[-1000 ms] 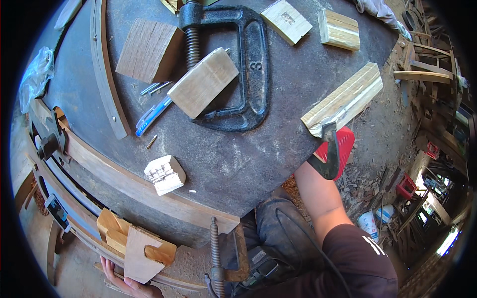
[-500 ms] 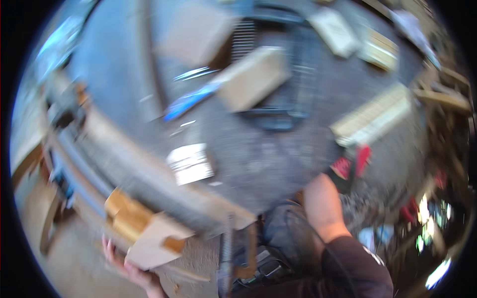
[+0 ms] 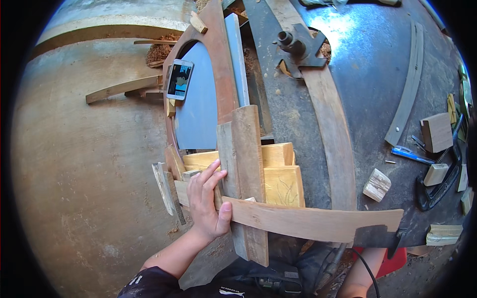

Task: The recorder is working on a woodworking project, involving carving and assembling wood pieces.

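Observation:
My left hand (image 3: 206, 201) grips a curved, light wooden board (image 3: 308, 221), thumb on its near face and fingers over its far side. Those fingertips touch two upright grey-brown planks (image 3: 248, 159) that cross behind the board. Yellowish wood blocks (image 3: 283, 186) lie behind the planks. On the right, my right forearm (image 3: 365, 270) comes up from the lower edge; the hand itself is hidden behind the board's right end. A red object (image 3: 392, 262) shows beside that forearm, and a dark metal piece (image 3: 396, 243) sticks out at the board's end.
A phone (image 3: 180, 79) rests on a curved wooden frame (image 3: 226, 64). On the dark metal table (image 3: 372, 104) are a machine spindle (image 3: 293, 44), a long wooden strip (image 3: 330, 129), a blue pen (image 3: 411, 155), a black clamp (image 3: 442, 191) and wood offcuts (image 3: 377, 185).
My view has swung left, so the table items now sit at the right. My left hand has gone from a notched wooden piece to the curved board. My right hand has become hidden.

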Demonstrator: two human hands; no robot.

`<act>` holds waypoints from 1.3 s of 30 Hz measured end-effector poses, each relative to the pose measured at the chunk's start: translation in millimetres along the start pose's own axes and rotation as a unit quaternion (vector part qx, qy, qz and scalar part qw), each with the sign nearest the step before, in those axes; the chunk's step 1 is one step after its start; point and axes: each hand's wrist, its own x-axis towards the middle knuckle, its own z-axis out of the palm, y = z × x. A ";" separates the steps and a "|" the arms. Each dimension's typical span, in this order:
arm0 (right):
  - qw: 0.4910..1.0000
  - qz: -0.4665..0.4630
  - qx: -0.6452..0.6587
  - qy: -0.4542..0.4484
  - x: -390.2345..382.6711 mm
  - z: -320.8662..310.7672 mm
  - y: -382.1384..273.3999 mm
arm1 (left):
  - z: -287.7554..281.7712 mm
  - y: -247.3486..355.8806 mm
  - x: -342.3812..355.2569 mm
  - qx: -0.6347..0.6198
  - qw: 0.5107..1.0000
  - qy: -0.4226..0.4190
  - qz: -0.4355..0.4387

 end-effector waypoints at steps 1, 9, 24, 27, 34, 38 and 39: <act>1.000 0.001 -0.002 0.004 -1.8 -5.5 -0.6 | 0.4 0.2 -0.3 -0.003 1.000 0.002 -0.003; 0.999 0.001 -0.002 0.039 -7.5 -36.0 4.0 | 0.8 -7.1 9.7 -0.008 1.000 -0.010 0.004; 0.992 -0.058 -0.070 0.084 -37.6 -141.5 -61.7 | -4.5 -6.0 12.4 -0.040 0.999 0.005 0.008; 0.789 -0.261 -0.231 0.506 -67.0 -24.6 -97.1 | -11.6 -2.6 4.5 -0.019 1.000 0.016 -0.009; 0.282 -0.345 -0.891 0.087 -107.4 148.8 -172.5 | 3.7 -4.1 -0.7 -0.041 0.999 0.030 0.001; 0.235 -0.192 -0.953 -0.012 -96.7 144.2 -189.7 | 8.6 -4.3 -5.3 -0.055 0.998 0.019 -0.019; 0.224 -0.163 -0.961 -0.005 -96.3 144.8 -189.0 | 5.3 -4.5 -5.8 -0.053 0.998 -0.005 -0.016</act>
